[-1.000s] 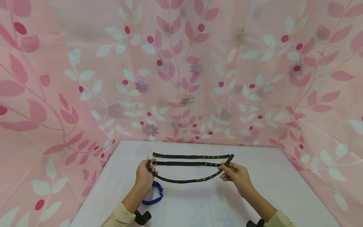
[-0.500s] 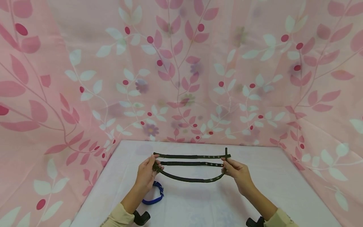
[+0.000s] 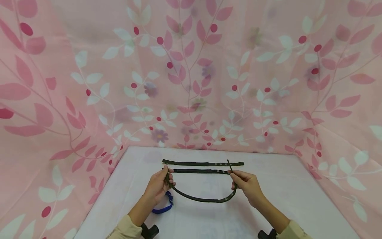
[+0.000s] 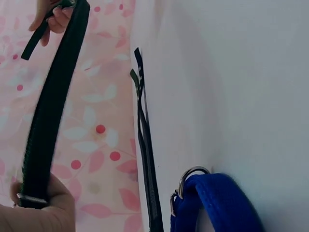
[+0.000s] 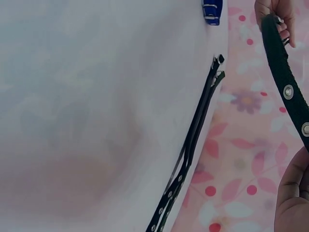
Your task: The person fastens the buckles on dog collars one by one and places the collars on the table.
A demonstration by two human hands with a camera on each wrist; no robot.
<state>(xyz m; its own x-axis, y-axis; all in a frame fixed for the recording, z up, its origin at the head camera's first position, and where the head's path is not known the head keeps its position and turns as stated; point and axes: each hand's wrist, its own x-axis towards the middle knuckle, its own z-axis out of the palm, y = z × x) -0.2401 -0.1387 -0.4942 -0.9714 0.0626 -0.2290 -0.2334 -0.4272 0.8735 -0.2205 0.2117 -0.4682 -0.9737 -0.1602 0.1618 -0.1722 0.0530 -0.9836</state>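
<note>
A dark green collar (image 3: 203, 200) with metal eyelets sags in a curve between both hands, above the table. My left hand (image 3: 157, 186) grips its buckle end; in the left wrist view a metal buckle (image 4: 33, 199) shows at the fingers. My right hand (image 3: 247, 186) pinches the eyelet end between thumb and fingers, the tip sticking up past them. Behind the hands, two more dark collars lie straight and side by side: a back collar (image 3: 191, 163) and a front collar (image 3: 194, 171). A blue collar (image 3: 163, 210), closed in a loop, lies by the left wrist, partly hidden by it.
The white table (image 3: 209, 222) ends at a pink leaf-patterned curtain (image 3: 191, 83) at the back and sides. A black camera mount (image 3: 150, 231) sits at the left wrist, and another black mount (image 3: 266, 234) at the right.
The hands have come slightly closer together, so the held collar sags lower in a deeper curve. Its free tip at the right hand has swung from leaning right to leaning left.
</note>
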